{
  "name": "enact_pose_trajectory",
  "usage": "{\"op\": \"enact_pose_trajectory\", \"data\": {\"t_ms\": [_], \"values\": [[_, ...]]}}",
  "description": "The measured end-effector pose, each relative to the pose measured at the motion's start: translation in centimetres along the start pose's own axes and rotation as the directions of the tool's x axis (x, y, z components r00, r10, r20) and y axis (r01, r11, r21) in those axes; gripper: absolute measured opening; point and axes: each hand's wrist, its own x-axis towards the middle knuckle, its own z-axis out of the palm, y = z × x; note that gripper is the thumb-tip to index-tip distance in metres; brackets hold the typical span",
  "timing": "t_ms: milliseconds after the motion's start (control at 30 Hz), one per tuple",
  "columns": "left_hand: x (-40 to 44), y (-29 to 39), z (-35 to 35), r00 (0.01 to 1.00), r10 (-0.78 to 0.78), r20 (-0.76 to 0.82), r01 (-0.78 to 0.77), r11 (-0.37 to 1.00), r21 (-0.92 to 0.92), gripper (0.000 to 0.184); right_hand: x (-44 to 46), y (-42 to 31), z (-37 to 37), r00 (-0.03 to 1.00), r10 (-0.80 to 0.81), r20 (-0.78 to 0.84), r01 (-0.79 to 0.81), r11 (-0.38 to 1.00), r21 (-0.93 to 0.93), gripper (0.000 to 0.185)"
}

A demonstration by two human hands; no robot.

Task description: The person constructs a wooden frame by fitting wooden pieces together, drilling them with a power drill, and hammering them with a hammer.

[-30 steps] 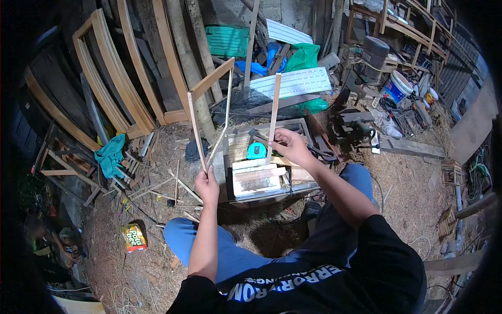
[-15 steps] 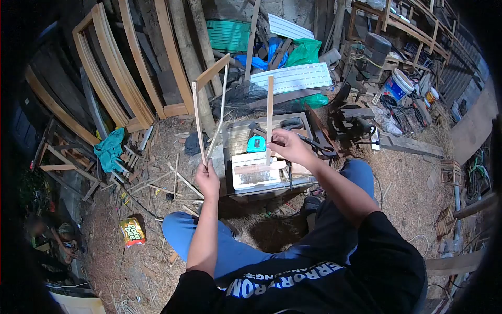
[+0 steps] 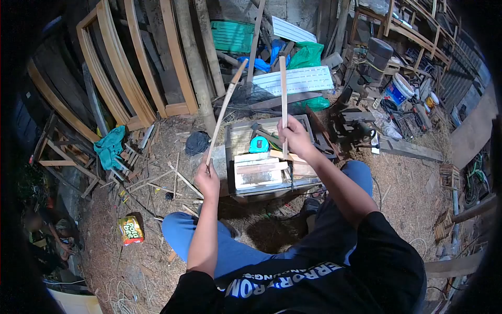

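My left hand (image 3: 207, 178) is closed round the lower end of a thin wooden piece (image 3: 222, 112) that slants up and to the right. My right hand (image 3: 294, 137) grips an upright wooden strip (image 3: 284, 89) near its lower end. Between and below the hands is a low work box (image 3: 230, 180). On it lie a teal tape measure (image 3: 259, 144), a hammer (image 3: 265, 135) and a white block with a wooden piece (image 3: 259, 168) across it. The two held pieces are apart.
Wooden frames (image 3: 112, 68) lean at the back left. White panels (image 3: 293, 80) and a green bag (image 3: 306, 55) lie behind the box. A snack packet (image 3: 130, 230) is on the ground. Another person (image 3: 52, 230) is at the far left. A bucket (image 3: 398, 88) stands at the right.
The piece in my left hand has turned, so its wide frame-like shape now shows as one slanting strip. My right hand and its strip have moved slightly right and up.
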Motion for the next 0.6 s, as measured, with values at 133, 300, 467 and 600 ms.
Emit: {"op": "enact_pose_trajectory", "data": {"t_ms": [133,300,467,600], "values": [[0.1,1.1,-0.7,0.996,0.058,0.073,-0.068,0.987,0.143,0.04,-0.7,-4.9,0.6,0.998,0.06,-0.008,-0.06,0.998,0.029,0.011],[0.2,1.4,-1.3,0.972,0.151,0.179,-0.187,0.96,0.208,0.044,-0.6,-7.7,0.4,0.997,-0.083,-0.012,0.082,0.993,-0.081,0.032],[0.3,2.5,-2.2,0.948,0.015,0.319,-0.126,0.936,0.329,0.04,-0.3,-8.0,-0.7,0.995,-0.077,0.061,0.087,0.977,-0.194,0.035],[0.2,1.8,-2.3,0.945,0.001,0.327,-0.133,0.914,0.382,0.041,0.0,-7.1,-1.0,0.995,-0.04,0.091,0.059,0.974,-0.218,0.03]]}}
